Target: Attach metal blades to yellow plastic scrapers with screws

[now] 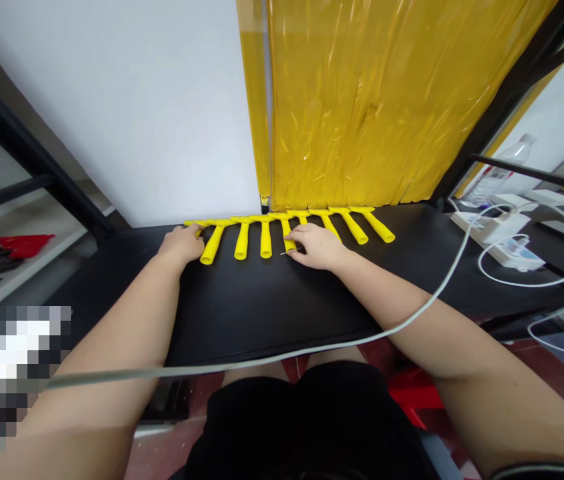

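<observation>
Yellow T-shaped plastic handles [266,243], several of them, lie in a row on the black table [242,307], crossbars along the back and round, hollow grips toward me. My left hand [181,247] is at the row's left end, fingers curled over the crossbar of the leftmost piece; its palm hides part of it. My right hand [318,247] rests over the middle of the row, partly covering two grips. Between its thumb and fingers pokes a thin, pale stick-like piece [289,252], too small to name.
A white panel [162,107] and a yellow film sheet [352,107] stand behind the row. A white cable [322,348] crosses in front over my forearms. Right are power strips [499,243] and a plastic bottle [499,170]; black frame posts [27,140] flank the table.
</observation>
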`<state>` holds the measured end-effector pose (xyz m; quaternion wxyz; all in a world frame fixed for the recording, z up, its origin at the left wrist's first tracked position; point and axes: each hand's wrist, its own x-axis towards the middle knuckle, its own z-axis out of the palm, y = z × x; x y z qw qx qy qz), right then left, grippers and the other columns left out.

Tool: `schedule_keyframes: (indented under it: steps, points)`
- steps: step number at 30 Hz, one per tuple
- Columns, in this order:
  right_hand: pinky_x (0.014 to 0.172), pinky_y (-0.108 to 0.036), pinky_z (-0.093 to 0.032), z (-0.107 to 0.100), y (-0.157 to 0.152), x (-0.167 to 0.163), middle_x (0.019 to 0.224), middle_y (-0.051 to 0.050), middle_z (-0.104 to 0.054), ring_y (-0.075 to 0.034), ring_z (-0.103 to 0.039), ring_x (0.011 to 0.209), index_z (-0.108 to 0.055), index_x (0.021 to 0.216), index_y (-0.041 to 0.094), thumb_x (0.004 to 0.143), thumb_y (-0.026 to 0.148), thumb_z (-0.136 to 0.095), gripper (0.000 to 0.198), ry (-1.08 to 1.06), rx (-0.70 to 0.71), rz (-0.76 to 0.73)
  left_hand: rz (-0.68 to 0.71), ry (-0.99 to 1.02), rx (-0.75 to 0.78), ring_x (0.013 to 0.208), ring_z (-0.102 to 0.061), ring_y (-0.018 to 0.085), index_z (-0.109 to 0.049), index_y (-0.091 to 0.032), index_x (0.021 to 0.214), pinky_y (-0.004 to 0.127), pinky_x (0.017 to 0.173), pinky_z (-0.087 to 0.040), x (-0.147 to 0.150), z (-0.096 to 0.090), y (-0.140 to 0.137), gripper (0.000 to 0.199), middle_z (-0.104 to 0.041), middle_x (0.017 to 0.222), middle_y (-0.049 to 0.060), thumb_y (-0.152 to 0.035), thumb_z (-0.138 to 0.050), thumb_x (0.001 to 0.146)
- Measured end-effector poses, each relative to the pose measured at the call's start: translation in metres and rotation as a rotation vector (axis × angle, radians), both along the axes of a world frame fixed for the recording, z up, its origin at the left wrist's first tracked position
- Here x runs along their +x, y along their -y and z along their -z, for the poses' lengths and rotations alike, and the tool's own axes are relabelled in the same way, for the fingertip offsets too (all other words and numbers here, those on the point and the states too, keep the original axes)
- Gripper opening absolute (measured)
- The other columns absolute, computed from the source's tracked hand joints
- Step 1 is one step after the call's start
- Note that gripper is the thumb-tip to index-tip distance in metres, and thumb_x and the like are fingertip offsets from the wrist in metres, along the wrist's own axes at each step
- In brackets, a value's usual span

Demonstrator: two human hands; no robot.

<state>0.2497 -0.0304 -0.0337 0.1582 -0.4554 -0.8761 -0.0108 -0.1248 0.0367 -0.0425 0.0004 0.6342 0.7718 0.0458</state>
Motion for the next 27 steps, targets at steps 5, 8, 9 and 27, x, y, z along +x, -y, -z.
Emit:
schedule_keyframes:
  steps: [5,8,9,27]
  points:
    - [0.104,-0.043,-0.055,0.001,0.000,0.001,0.134,-0.011,-0.073,-0.031,-0.064,0.127,-0.073,0.135,0.021,0.098,0.036,-0.065,0.040,-0.001,0.002,-0.006,0.004,0.006,-0.010,0.136,-0.058,0.050,-0.057,-0.030,0.157,0.059,0.104,-0.052,0.003,-0.002,0.001,0.077,-0.058,0.156,0.017,-0.068,-0.046,0.092]
    - [0.104,-0.043,-0.055,0.000,0.001,0.002,0.135,-0.011,-0.073,-0.031,-0.065,0.127,-0.072,0.134,0.020,0.098,0.036,-0.065,0.040,-0.003,0.007,-0.006,0.004,0.011,-0.021,0.139,-0.055,0.051,-0.057,-0.032,0.157,0.059,0.106,-0.050,0.006,-0.004,0.003,0.080,-0.055,0.160,0.016,-0.074,-0.047,0.090]
    - [0.103,-0.043,-0.055,0.000,0.001,0.001,0.135,-0.011,-0.073,-0.031,-0.065,0.127,-0.072,0.134,0.020,0.098,0.036,-0.065,0.040,-0.004,0.010,-0.007,0.002,0.013,-0.025,0.140,-0.054,0.051,-0.057,-0.032,0.157,0.060,0.107,-0.050,0.007,-0.004,0.004,0.080,-0.054,0.160,0.016,-0.075,-0.047,0.090]
    - [0.103,-0.036,-0.054,-0.018,-0.020,0.065,0.125,-0.012,-0.077,-0.027,-0.070,0.112,-0.078,0.122,0.019,0.099,0.037,-0.062,0.033,-0.303,0.108,0.259,0.045,0.072,-0.061,0.151,-0.042,0.052,-0.052,-0.040,0.160,0.070,0.114,-0.041,0.023,-0.017,0.019,0.088,-0.039,0.172,0.012,-0.088,-0.033,0.090]
